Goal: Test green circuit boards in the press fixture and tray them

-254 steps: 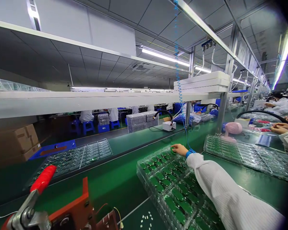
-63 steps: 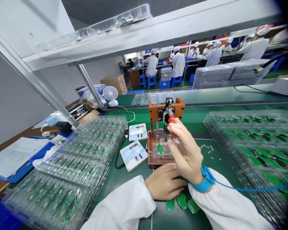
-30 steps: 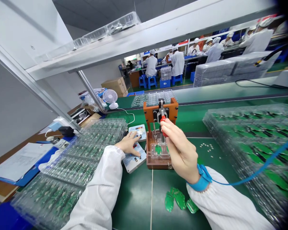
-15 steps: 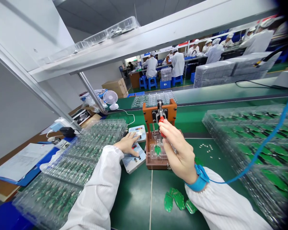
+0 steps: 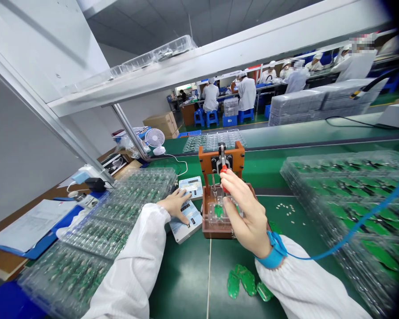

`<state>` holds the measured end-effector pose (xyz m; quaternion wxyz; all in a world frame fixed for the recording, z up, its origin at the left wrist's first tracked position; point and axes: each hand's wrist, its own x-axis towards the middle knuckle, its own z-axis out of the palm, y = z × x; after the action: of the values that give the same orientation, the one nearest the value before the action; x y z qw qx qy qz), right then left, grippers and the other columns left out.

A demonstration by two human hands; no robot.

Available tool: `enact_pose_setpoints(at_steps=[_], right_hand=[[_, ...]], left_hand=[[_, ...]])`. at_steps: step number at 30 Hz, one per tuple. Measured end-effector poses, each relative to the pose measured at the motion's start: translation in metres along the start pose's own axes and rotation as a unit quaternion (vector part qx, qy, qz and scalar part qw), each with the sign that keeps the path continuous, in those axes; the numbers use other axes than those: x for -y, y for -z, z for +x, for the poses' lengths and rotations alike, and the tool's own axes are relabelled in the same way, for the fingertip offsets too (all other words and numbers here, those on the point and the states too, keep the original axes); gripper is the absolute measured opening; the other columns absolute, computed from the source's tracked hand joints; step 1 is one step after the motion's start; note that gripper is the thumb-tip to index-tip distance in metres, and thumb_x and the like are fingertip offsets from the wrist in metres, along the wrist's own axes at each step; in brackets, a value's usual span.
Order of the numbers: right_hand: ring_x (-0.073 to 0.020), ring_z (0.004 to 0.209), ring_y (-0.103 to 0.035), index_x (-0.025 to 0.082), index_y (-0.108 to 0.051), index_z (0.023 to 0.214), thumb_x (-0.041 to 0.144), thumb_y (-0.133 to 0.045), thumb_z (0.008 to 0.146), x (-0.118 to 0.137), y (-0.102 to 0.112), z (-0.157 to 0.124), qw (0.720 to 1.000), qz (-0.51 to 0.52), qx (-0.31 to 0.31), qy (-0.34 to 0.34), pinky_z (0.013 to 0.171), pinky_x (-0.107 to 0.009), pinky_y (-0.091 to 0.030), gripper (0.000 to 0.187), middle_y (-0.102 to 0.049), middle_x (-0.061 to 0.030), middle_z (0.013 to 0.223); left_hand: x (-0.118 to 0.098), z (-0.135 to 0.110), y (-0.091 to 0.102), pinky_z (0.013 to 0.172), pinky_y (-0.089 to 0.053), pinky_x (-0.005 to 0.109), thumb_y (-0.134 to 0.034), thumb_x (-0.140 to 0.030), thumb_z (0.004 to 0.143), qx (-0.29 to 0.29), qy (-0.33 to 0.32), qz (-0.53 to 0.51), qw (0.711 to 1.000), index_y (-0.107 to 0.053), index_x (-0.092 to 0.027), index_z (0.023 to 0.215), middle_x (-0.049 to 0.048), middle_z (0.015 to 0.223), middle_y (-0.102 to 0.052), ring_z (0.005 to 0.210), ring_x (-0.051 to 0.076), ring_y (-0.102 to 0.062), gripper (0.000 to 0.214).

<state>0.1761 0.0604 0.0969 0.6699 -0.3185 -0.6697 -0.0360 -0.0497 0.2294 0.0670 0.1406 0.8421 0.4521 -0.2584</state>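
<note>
My right hand (image 5: 244, 212) is closed round the red handle (image 5: 223, 170) of an orange clamp fixture (image 5: 234, 156) that stands on a brown base (image 5: 216, 229). A small green circuit board (image 5: 218, 211) lies under the clear plate in that fixture. My left hand (image 5: 175, 202) rests with fingers spread on two small white meter boxes (image 5: 188, 223) just left of the fixture. A blue wrist strap (image 5: 274, 252) with a coiled blue cord is on my right wrist. Three loose green boards (image 5: 242, 280) lie on the green mat in front of me.
Stacked clear trays of green boards stand at the left (image 5: 96, 235) and at the right (image 5: 352, 195). A small white fan (image 5: 154, 138), papers on a blue board (image 5: 26, 221) and a conveyor belt (image 5: 319, 128) lie beyond. Other people in white coats sit at benches far behind.
My left hand went from the loose boards near me to the meter boxes and stays there. My right hand keeps the red handle; the view shifted slightly.
</note>
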Motion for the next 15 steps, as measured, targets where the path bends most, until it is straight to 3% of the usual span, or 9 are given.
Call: enact_pose_setpoints(at_steps=[15], right_hand=[[-0.0239,0.148,-0.047,0.034,-0.046,0.155,-0.003,-0.051,0.096,0.0013,0.0005,-0.0011,1.000,0.004,0.002,-0.003,0.122,-0.048,-0.047,0.070,-0.053,0.0026,0.156]], left_hand=[[-0.0103,0.0018,0.0020,0.128,-0.013,0.060,-0.088,-0.070,0.054,-0.002,0.002,0.040,0.999,-0.015,-0.019,0.166,0.0175,0.172,0.001,0.157,0.047,0.007,0.144]])
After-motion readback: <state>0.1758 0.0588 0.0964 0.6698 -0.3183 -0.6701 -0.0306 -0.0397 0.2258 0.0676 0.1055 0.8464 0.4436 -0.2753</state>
